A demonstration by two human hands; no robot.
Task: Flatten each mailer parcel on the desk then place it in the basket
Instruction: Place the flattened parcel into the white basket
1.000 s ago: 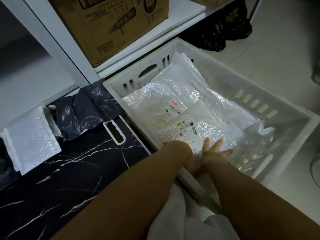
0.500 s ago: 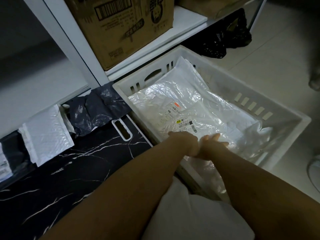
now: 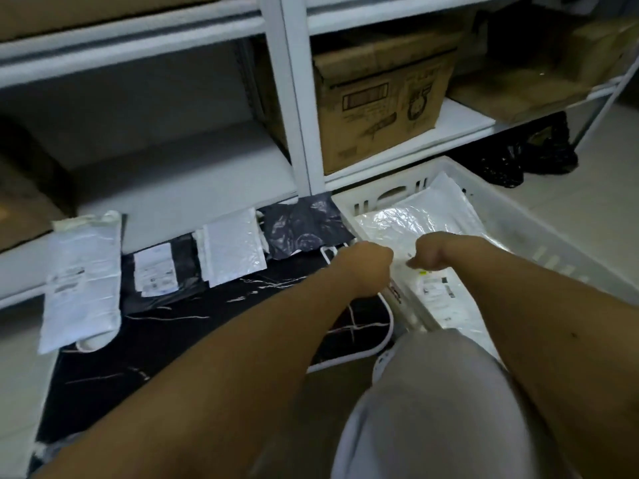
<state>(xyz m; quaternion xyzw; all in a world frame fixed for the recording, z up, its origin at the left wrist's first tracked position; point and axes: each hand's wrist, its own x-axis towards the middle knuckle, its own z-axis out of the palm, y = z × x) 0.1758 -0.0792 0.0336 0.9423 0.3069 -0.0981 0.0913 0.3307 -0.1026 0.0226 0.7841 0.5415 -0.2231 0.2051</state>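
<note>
Your left hand [image 3: 366, 269] and right hand [image 3: 432, 252] both look clenched, holding nothing (blurry), above white basket [image 3: 539, 233] at 2 o'clock; clear mailers [image 3: 415, 219] inside.

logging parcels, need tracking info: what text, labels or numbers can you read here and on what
None is legible.
Brown cardboard box on the shelf: barcode and dark printed marks, blurred.
Clear plastic mailer in the white plastic basket: shipping labels, too small.
White mailer and black mailer on the desk: labels, blurred.
</note>
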